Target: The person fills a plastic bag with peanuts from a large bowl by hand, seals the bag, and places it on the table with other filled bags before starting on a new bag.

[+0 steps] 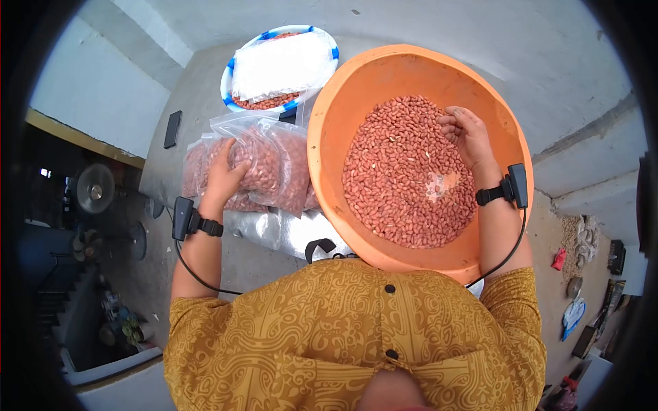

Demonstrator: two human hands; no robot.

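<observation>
The left hand (225, 175), thumb and fingers parted, lies over filled clear bags (262, 163) beside the orange basin (404, 74); the right hand (470, 137) curls above the basin's reddish nuts (401, 175), its grip unclear.

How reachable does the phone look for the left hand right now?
Probably yes. The phone lies uncovered, off to the side of the bags. The left hand is at those bags with its fingers spread, and nothing tall appears to block the way across.

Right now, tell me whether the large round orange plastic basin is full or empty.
The basin is partly full: reddish peanuts cover most of its floor, with bare orange wall above them.
</observation>
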